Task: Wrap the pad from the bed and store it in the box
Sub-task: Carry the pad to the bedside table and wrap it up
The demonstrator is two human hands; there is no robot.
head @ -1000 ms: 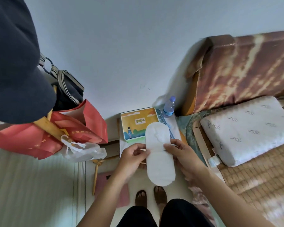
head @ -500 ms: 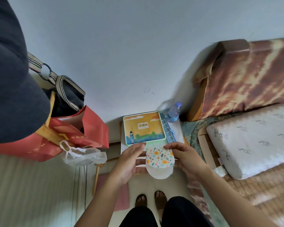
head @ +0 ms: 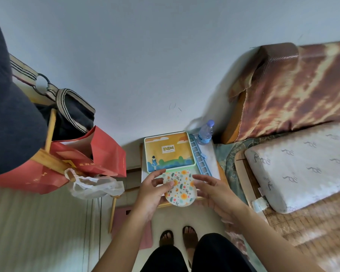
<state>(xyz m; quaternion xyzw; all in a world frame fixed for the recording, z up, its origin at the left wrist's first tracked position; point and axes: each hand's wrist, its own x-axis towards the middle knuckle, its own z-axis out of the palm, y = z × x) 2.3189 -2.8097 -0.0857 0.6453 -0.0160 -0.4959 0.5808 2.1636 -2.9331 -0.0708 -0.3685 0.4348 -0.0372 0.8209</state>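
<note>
The pad is folded over, its flowered orange-and-green outer side facing me, held in front of my waist. My left hand pinches its left edge with thumb on top. My right hand is at its right edge, fingers spread; whether it grips the pad I cannot tell. Just beyond the pad, the box lies shut on a small stand, a flat tin with a yellow and blue picture lid and green rim.
A water bottle and a blue ladder-shaped rack stand right of the box. The bed with a white pillow and woven mat is at right. Red paper bags, a dark bag and a plastic bag hang at left. My feet are below.
The pad was held stretched out long and white; its far end has been folded down toward me, so the flowered side now shows and the pad is about half as long.
</note>
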